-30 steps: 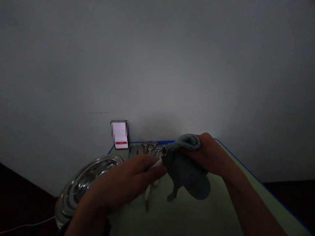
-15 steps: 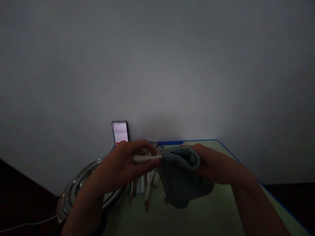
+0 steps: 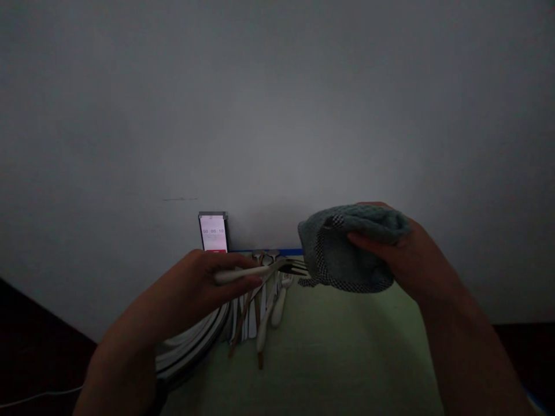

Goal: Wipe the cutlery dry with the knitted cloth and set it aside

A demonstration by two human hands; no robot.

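A white-handled fork [image 3: 243, 274] is pinched in my left hand [image 3: 197, 289], its metal tines pointing right. My right hand [image 3: 405, 248] grips a folded grey-green cloth [image 3: 351, 248] with a black-and-white checked border. The cloth's left edge hangs by the fork's tips; whether they touch I cannot tell. Below my left hand, a pile of cutlery [image 3: 251, 318] lies on the table, with spoons at the far end and white and brown handles toward me. Another white-handled fork [image 3: 280, 306] lies at the pile's right side.
A phone [image 3: 214, 232] showing a timer leans against the wall [image 3: 277, 127] at the back. Round metal trays or plates [image 3: 195, 344] sit at the left, partly behind my left forearm. The pale green table [image 3: 338, 352] has a blue edge. A white cable [image 3: 43, 394] runs at lower left.
My right hand has moved up and right with the cloth, off the fork, so its tines now show. My left hand has shifted slightly left, still holding the fork.
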